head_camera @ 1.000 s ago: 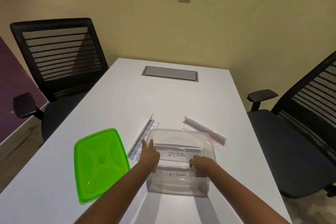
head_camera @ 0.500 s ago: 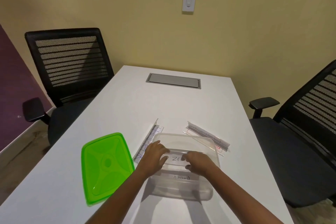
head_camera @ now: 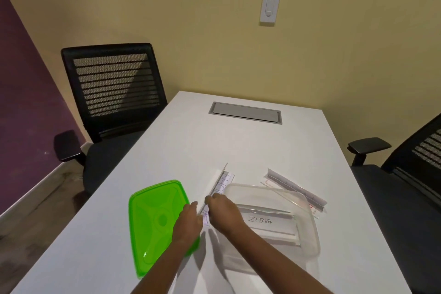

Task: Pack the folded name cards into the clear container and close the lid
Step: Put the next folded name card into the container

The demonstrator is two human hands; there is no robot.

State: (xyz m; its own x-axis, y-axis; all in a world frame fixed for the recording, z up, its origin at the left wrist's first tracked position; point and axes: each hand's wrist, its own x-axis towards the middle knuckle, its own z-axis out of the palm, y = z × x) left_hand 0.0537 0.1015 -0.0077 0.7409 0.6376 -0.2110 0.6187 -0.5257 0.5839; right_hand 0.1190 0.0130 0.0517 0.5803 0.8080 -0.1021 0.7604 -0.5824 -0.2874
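Both hands out of clear container [head_camera: 307, 229], shifted toward frame left. Now at near end of folded name card [head_camera: 218, 186] on worktop beside green lid [head_camera: 152, 222]. Right hand [head_camera: 224, 212] fingers curl over its raised fold; left hand [head_camera: 188, 219] at its other side, grip unclear. ZEBRA card [head_camera: 260, 220] uncovered, word fully readable.

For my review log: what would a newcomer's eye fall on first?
The green lid lies on the white table, left of the clear container, which holds a card lettered ZEBRA. Between them, the left hand and right hand meet at a folded name card outside the container.
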